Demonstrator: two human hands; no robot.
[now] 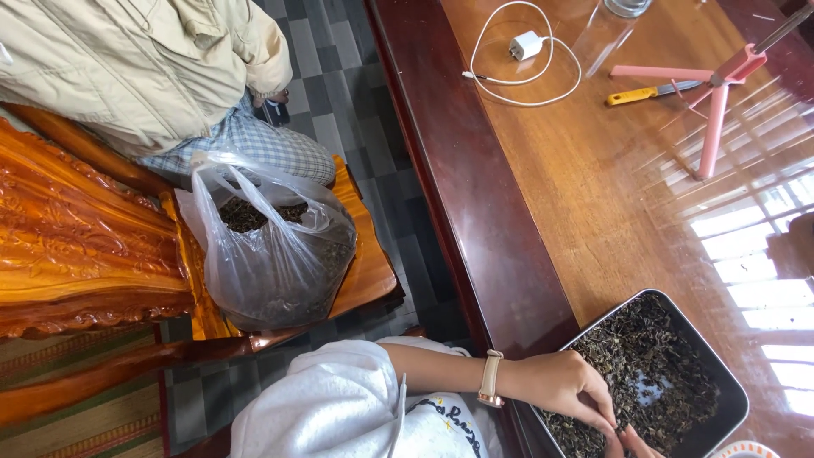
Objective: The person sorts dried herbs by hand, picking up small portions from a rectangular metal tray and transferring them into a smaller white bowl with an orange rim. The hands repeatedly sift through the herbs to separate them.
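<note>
Judging by looks, light crumbly dried leaves in the tray get pinched by the left hand around 5 o'clock, fingers together.

Daylight floods my view from three o'clock, throwing barred glare across the table and washing out its right edge. The bag at nine o'clock sits in softer, even light. Focus is sharp throughout; lines bow slightly toward the corners.
</note>
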